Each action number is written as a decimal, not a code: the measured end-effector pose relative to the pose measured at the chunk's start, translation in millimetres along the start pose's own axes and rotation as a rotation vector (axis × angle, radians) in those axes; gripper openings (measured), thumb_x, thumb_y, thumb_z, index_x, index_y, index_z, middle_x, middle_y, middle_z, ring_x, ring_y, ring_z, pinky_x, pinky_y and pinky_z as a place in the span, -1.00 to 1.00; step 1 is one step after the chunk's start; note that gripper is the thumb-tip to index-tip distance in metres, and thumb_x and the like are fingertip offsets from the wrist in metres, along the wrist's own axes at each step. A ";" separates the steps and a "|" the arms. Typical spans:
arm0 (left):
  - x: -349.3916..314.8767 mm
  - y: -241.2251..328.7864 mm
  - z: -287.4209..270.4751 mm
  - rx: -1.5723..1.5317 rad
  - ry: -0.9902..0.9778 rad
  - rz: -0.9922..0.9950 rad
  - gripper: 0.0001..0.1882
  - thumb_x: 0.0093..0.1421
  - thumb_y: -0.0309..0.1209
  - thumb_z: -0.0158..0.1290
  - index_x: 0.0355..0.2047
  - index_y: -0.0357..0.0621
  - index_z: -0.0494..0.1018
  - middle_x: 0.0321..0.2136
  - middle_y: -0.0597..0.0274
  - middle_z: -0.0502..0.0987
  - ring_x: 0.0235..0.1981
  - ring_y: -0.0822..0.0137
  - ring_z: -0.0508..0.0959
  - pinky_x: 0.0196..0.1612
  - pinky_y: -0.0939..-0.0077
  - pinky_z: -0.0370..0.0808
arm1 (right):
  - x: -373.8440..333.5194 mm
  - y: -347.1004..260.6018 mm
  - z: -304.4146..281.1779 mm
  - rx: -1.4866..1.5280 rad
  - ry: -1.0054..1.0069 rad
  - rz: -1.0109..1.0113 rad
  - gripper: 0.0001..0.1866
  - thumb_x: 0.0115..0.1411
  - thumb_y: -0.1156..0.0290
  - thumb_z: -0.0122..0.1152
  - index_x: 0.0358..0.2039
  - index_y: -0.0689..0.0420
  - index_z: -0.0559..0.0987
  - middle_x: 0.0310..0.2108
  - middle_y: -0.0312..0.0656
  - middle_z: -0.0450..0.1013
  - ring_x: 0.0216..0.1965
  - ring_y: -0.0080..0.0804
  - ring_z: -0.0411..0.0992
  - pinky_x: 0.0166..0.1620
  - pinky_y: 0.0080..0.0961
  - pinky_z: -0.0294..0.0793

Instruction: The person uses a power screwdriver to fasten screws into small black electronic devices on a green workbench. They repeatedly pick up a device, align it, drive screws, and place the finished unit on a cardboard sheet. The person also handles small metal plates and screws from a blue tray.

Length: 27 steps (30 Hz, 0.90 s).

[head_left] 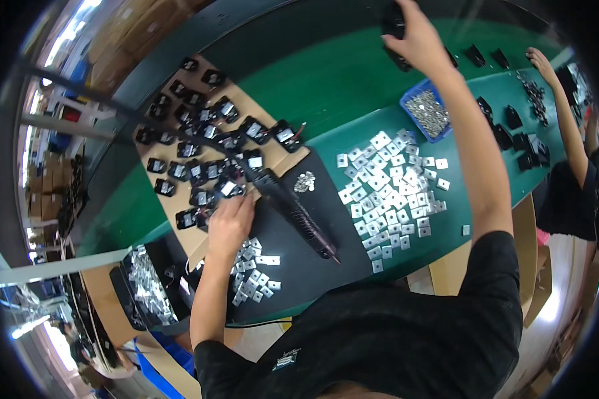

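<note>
My right hand is stretched far forward over the green surface, closed round a black plastic part. At the near edge of a cardboard sheet, my left hand has its fingers curled down beside a small black unit with a white label; what they grip is hidden. Several similar black units with wires cover the sheet. A black electric screwdriver hangs just right of my left hand, its bit pointing toward me. Small silver plates lie scattered close to my left forearm.
Many silver square plates spread over the green table. Behind them stands a blue tray of small metal pieces. Small silver parts lie on the black mat. A co-worker's hand is at far right. Black parts lie nearby.
</note>
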State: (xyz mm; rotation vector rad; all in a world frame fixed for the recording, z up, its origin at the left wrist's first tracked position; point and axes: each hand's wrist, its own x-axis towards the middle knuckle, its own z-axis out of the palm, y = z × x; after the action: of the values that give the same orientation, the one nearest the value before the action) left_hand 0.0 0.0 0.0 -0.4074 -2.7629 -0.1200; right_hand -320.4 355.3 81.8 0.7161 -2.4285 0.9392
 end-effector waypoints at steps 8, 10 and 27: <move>22.0 -1.7 -5.7 -0.047 -0.011 0.031 -0.87 0.07 -0.46 0.12 -0.36 -0.21 0.52 -0.47 0.22 0.46 -0.46 0.24 0.53 -0.41 0.41 0.51 | -137.5 -81.8 -99.0 0.029 -0.207 0.119 -0.23 -0.11 0.60 0.25 0.18 0.07 0.24 0.12 -0.03 0.29 0.13 -0.11 0.31 0.15 -0.38 0.26; 31.3 1.9 -6.1 -0.067 -0.047 0.033 -0.90 0.05 -0.45 0.11 -0.45 -0.22 0.48 -0.49 0.19 0.43 -0.45 0.21 0.54 -0.40 0.38 0.52 | -183.8 -74.3 -101.7 -0.074 -0.303 0.227 -0.21 -0.12 0.63 0.23 0.20 0.04 0.23 0.09 -0.02 0.30 0.10 -0.04 0.32 0.12 -0.32 0.30; 126.2 5.2 23.2 -0.437 -0.170 -0.038 -0.88 0.03 -0.43 0.03 -0.53 -0.17 0.54 -0.53 0.00 0.50 -0.43 0.01 0.54 -0.33 0.25 0.48 | -248.8 -46.9 -82.9 -0.254 -0.084 0.294 -0.18 -0.06 0.52 0.24 0.26 -0.02 0.17 -0.08 -0.03 0.37 -0.16 0.00 0.45 -0.19 -0.20 0.47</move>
State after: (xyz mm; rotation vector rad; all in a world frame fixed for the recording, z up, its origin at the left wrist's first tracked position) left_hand -119.5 41.5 22.3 -0.4920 -2.9018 -0.7380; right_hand -83.2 460.3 21.1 0.3197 -2.7128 0.6939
